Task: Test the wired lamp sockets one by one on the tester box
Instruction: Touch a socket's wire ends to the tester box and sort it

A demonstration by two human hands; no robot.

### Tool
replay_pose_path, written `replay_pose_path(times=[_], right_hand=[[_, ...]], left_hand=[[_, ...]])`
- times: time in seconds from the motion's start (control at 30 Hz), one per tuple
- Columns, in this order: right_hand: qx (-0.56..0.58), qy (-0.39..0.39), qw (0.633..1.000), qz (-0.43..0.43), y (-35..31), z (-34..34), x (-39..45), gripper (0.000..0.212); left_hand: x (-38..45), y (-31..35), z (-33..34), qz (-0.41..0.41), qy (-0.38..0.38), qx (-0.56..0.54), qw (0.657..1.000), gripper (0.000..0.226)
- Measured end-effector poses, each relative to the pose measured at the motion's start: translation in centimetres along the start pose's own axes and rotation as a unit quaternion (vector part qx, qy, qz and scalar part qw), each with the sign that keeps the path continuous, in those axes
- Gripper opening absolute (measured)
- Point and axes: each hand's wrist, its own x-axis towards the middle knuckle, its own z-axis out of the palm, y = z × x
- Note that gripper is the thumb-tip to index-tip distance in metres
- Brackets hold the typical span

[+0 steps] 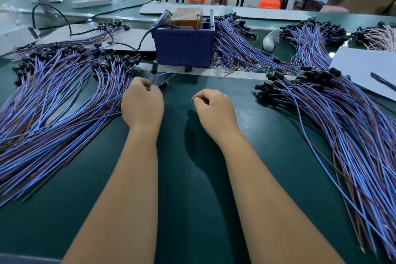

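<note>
A blue tester box (pixel 184 47) with a brown block on top stands at the middle back of the green table (pixel 192 178). My left hand (pixel 142 103) pinches the thin blue wires of a few black lamp sockets (pixel 162 85) just in front of the box. Another black socket (pixel 154 67) stands up near the box's front left corner. My right hand (pixel 214 107) hovers to the right with its fingers curled and nothing in it. Large heaps of blue and brown wired sockets lie on the left (pixel 53 96) and on the right (pixel 332 118).
More socket bundles (pixel 240 43) lie behind and beside the box. White sheets (pixel 364 66) with a pen (pixel 383 80) lie at the right. A black cable (pixel 70 28) runs from the box to a power strip (pixel 92 3). A white object (pixel 271 39) lies right of the box.
</note>
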Motion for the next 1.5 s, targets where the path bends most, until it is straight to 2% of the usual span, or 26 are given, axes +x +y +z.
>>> replay_pose_path(times=[0.1,0.2,0.3,0.4,0.5,0.57,0.6,0.7,0.8,0.87,0.93,0.97,1.0,1.07,1.1,1.13,1.17,1.3,1.37,1.5], right_hand=[[0.058,0.01,0.998,0.011,0.0,-0.2,-0.1,0.019],[0.202,0.012,0.978,0.049,-0.4,-0.8,0.1,0.024],[0.388,-0.03,0.914,0.116,-1.0,-1.3,0.1,0.031],[0.494,-0.094,0.85,0.157,-0.7,-2.2,0.2,0.048],[0.576,-0.171,0.783,0.16,-0.1,-3.2,0.4,0.058],[0.572,-0.203,0.78,0.154,0.0,-3.3,0.5,0.062],[0.558,-0.21,0.788,0.154,-0.1,-3.2,0.4,0.062],[0.536,-0.183,0.809,0.156,-0.5,-2.6,0.4,0.049],[0.546,-0.09,0.819,0.15,-0.3,-2.4,0.6,0.028],[0.573,-0.039,0.805,0.148,0.0,-2.7,0.7,0.016],[0.613,-0.014,0.777,0.143,0.3,-2.9,0.8,0.013],[0.631,-0.004,0.763,0.139,0.3,-3.0,0.8,0.013],[0.648,0.001,0.75,0.134,0.3,-3.1,0.9,0.014],[0.677,-0.004,0.726,0.124,0.4,-3.3,1.0,0.014],[0.681,-0.013,0.722,0.119,0.5,-3.3,1.0,0.015],[0.674,-0.024,0.73,0.112,0.5,-3.3,1.0,0.015],[0.649,-0.035,0.753,0.104,0.5,-3.2,1.0,0.015],[0.418,-0.078,0.904,0.05,-0.1,-1.6,0.5,0.017],[0.345,-0.085,0.934,0.034,-0.3,-0.9,0.3,0.019],[0.315,-0.06,0.947,0.032,-0.5,-0.7,0.2,0.02]], left_hand=[[-0.2,0.8,-0.2,0.015,-0.01,-0.163,0.986,0.012],[-1.2,2.2,0.3,0.03,-0.076,-0.337,0.938,0.02],[-2.2,3.4,0.9,0.028,-0.14,-0.465,0.874,0.031],[-2.6,3.9,0.6,0.013,-0.231,-0.563,0.794,0.044],[-2.6,4.0,-0.2,-0.021,-0.299,-0.643,0.705,0.054],[-2.4,4.0,-0.7,-0.054,-0.325,-0.677,0.658,0.051],[-2.3,4.0,-0.9,-0.064,-0.342,-0.675,0.65,0.05],[-2.4,4.2,-0.7,-0.069,-0.445,-0.592,0.668,0.055],[-3.1,4.4,0.1,-0.042,-0.568,-0.429,0.702,0.06],[-3.3,4.2,0.1,-0.032,-0.628,-0.354,0.693,0.056],[-3.2,3.8,-0.2,-0.04,-0.649,-0.331,0.684,0.051],[-3.0,3.7,-0.2,-0.043,-0.637,-0.332,0.694,0.051],[-2.8,3.6,-0.2,-0.047,-0.602,-0.34,0.721,0.053],[-2.3,3.4,0.3,-0.074,-0.468,-0.356,0.805,0.058],[-2.0,3.2,0.5,-0.095,-0.401,-0.362,0.836,0.057],[-1.7,3.2,0.6,-0.113,-0.36,-0.372,0.848,0.052],[-1.5,3.1,0.8,-0.125,-0.346,-0.381,0.848,0.046],[-2.0,3.7,1.2,-0.098,-0.301,-0.399,0.86,0.032],[-2.5,4.0,1.4,-0.062,-0.279,-0.399,0.871,0.028],[-3.1,3.9,1.6,-0.007,-0.304,-0.388,0.87,0.024]])
